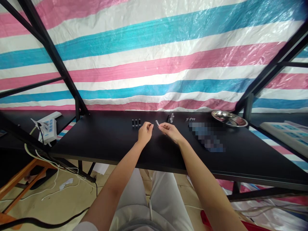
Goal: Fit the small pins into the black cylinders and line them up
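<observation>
Between the fingertips of my right hand (169,131) is a small clear tube (157,123), tilted up to the left. My left hand (145,132) is closed in a pinch close by, a short gap away from the tube; what it holds, if anything, is too small to make out. Just left of that hand, three small black cylinders with pale ends (136,122) stand in a row on the black table (101,138). Behind my right hand lie several clear tubes (172,117) beside black pieces (168,118). Farther right sit several tiny clear pieces (190,119).
A shiny metal dish (229,119) rests at the table's back right. In front of it is a dark bluish item (208,138), blurred out. Black metal posts (51,53) frame both sides before a striped plastic sheet (156,57). A white power strip (49,130) is at left.
</observation>
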The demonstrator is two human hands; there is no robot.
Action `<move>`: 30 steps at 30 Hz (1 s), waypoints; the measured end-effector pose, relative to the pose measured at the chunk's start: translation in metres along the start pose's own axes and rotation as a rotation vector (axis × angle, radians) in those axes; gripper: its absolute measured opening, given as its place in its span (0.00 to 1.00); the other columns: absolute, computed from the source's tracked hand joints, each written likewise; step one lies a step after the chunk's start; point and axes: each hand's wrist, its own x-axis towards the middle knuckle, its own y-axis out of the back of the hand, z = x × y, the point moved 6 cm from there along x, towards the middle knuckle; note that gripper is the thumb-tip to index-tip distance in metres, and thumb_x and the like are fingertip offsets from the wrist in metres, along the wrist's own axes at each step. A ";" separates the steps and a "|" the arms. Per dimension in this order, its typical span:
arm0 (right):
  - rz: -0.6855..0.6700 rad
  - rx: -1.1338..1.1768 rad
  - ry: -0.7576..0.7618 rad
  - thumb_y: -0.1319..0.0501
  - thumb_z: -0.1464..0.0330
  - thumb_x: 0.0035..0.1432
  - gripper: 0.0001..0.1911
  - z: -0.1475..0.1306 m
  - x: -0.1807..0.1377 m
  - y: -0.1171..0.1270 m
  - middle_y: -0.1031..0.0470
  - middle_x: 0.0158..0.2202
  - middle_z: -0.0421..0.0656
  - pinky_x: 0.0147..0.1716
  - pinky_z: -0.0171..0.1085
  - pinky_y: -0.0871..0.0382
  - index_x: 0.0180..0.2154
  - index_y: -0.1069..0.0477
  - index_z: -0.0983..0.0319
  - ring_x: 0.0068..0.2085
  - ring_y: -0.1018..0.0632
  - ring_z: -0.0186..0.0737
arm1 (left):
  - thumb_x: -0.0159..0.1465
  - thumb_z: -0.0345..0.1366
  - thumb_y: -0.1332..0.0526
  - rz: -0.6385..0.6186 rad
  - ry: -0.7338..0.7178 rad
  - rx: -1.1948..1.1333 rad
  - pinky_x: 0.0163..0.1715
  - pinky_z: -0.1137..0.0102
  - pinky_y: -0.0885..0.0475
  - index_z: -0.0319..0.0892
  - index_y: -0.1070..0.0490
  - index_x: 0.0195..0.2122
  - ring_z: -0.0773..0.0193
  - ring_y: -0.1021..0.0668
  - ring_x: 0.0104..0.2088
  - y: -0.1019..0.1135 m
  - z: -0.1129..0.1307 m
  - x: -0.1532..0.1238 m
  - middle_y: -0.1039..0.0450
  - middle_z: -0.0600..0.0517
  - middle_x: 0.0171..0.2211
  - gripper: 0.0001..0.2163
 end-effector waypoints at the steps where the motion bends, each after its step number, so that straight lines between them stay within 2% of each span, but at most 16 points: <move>1: -0.019 -0.003 -0.002 0.36 0.54 0.42 0.20 -0.001 -0.001 -0.002 0.33 0.23 0.36 0.23 0.32 0.43 0.32 0.30 0.63 0.23 0.37 0.28 | 0.62 0.39 0.48 -0.030 -0.014 -0.009 0.29 0.75 0.36 0.41 0.35 0.35 0.71 0.31 0.23 -0.002 0.001 -0.001 0.30 0.55 0.27 0.08; 4: -0.082 -0.036 -0.014 0.35 0.53 0.41 0.21 -0.004 -0.003 -0.011 0.32 0.23 0.37 0.24 0.33 0.41 0.31 0.30 0.63 0.23 0.36 0.28 | 0.62 0.39 0.47 -0.098 -0.052 -0.025 0.28 0.76 0.37 0.42 0.34 0.35 0.72 0.32 0.22 -0.007 0.005 -0.003 0.31 0.56 0.25 0.08; 7: -0.120 -0.063 -0.017 0.35 0.54 0.40 0.21 -0.006 -0.005 -0.017 0.32 0.23 0.37 0.25 0.34 0.39 0.31 0.30 0.63 0.24 0.34 0.29 | 0.62 0.38 0.47 -0.111 -0.065 -0.026 0.27 0.76 0.38 0.42 0.35 0.35 0.71 0.32 0.23 -0.008 0.006 -0.003 0.33 0.57 0.23 0.06; 14: -0.110 -0.070 0.016 0.34 0.54 0.39 0.21 -0.001 -0.002 -0.016 0.29 0.25 0.39 0.28 0.35 0.37 0.31 0.29 0.63 0.27 0.31 0.32 | 0.62 0.37 0.49 -0.161 -0.049 0.031 0.25 0.76 0.40 0.43 0.36 0.34 0.70 0.32 0.23 -0.011 0.002 -0.003 0.35 0.57 0.22 0.06; 21: -0.126 -0.046 0.007 0.33 0.54 0.38 0.21 0.000 -0.001 -0.018 0.28 0.26 0.40 0.28 0.35 0.34 0.31 0.29 0.63 0.28 0.29 0.33 | 0.63 0.36 0.51 -0.173 -0.105 0.058 0.26 0.76 0.40 0.43 0.35 0.33 0.70 0.32 0.24 -0.007 0.011 -0.007 0.34 0.56 0.24 0.07; 30: -0.139 -0.087 -0.005 0.33 0.55 0.36 0.20 -0.003 -0.004 -0.020 0.30 0.22 0.38 0.29 0.36 0.35 0.27 0.29 0.64 0.25 0.30 0.32 | 0.62 0.35 0.50 -0.183 -0.084 0.053 0.27 0.75 0.38 0.43 0.34 0.36 0.70 0.32 0.24 -0.007 0.011 -0.007 0.32 0.56 0.25 0.07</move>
